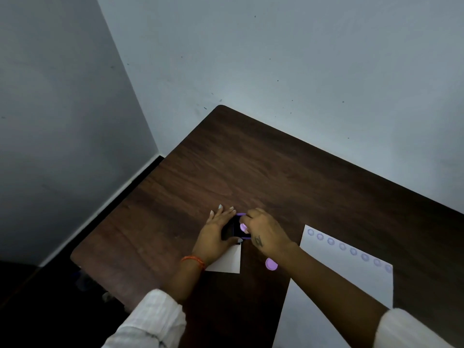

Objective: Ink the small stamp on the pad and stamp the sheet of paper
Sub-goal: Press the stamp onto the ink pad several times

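A small dark ink pad with a purple rim (236, 228) lies on the brown table, partly on a small white paper (227, 262). My left hand (216, 234) grips the pad's left side, holding it steady. My right hand (266, 232) pinches a small purple stamp (243, 227) and holds it down on the pad's dark surface. The sheet of paper (334, 280) lies to the right under my right forearm, with a row of several round purple prints along its far edge.
A purple round cap or second stamp (271, 264) lies on the table just below my right wrist. The wooden table (251, 172) stands in a corner against grey walls; its left edge drops to a dark floor.
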Demonstrator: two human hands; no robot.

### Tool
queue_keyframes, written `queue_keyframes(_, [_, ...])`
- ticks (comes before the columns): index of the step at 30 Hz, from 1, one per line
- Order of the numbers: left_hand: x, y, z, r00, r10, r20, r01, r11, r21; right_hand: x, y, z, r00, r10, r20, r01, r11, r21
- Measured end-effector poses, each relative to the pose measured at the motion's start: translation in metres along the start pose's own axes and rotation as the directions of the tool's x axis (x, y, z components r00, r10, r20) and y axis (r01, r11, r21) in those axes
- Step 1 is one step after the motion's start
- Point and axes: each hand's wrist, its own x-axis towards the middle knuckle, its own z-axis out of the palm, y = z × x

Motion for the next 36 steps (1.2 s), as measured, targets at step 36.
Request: queue_keyframes(36, [0.001,0.003,-0.001,1.000,-0.016,0.005,0.016,1.000,-0.014,0.003,-0.018,-0.011,0.986,0.159,-0.052,-0.155,0.985,0.071])
